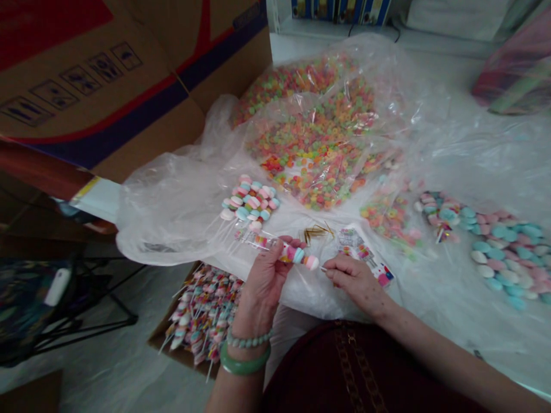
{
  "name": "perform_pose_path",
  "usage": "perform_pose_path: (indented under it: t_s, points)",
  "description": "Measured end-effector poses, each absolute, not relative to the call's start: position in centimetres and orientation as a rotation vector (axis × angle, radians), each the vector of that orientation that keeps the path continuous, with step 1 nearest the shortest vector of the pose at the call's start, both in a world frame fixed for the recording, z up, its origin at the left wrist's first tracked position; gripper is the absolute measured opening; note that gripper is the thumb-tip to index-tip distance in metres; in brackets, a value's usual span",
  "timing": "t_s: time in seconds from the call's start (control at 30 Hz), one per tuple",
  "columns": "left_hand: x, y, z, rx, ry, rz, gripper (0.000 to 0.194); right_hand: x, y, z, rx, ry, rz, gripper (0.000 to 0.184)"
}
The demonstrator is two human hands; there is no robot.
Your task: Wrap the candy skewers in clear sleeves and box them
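My left hand (271, 272) is closed round a candy skewer (298, 255) of pink, white, blue and orange pieces, partly in a clear wrapper. At its right end, my right hand (350, 278) pinches a thin pale stick (323, 268) close to the last marshmallow. Just beyond the hands lie gold twist ties (316, 232) and printed clear bags (359, 246). Left of them is a pile of finished candy skewers (249, 201), their white sticks pointing toward me. The fingers partly cover the held skewer.
A large clear bag of ring gummies (310, 126) spreads across the plastic-covered table. Loose marshmallows (512, 252) lie at the right. A big cardboard box (142, 97) stands at the left. Below the table edge, another box holds many wrapped skewers (206, 312).
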State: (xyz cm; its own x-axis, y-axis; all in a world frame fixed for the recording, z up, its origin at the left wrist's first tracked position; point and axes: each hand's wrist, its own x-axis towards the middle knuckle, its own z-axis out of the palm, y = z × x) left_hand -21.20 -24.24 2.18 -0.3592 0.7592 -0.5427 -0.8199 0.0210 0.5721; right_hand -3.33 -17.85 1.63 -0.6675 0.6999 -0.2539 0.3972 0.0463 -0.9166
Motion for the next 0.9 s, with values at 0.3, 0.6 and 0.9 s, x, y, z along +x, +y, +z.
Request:
perform_pose_path:
  t_s: [0.3, 0.6, 0.9]
  points:
    - [-20.6, -23.9, 2.3, -0.006, 1.04, 1.727, 0.023, -4.1, -19.1, 1.7, -0.877, -2.362, 1.403, 0.016]
    - [-22.0, -24.6, 2.3, 0.075, 0.998, 1.569, 0.03, -4.0, -17.2, 2.0, -1.052, -0.96, 2.71, 0.016]
    - [-21.1, -24.3, 1.9, 0.088, 0.993, 1.587, 0.025, -4.3, -17.2, 1.3, -1.016, -0.693, 3.025, 0.017]
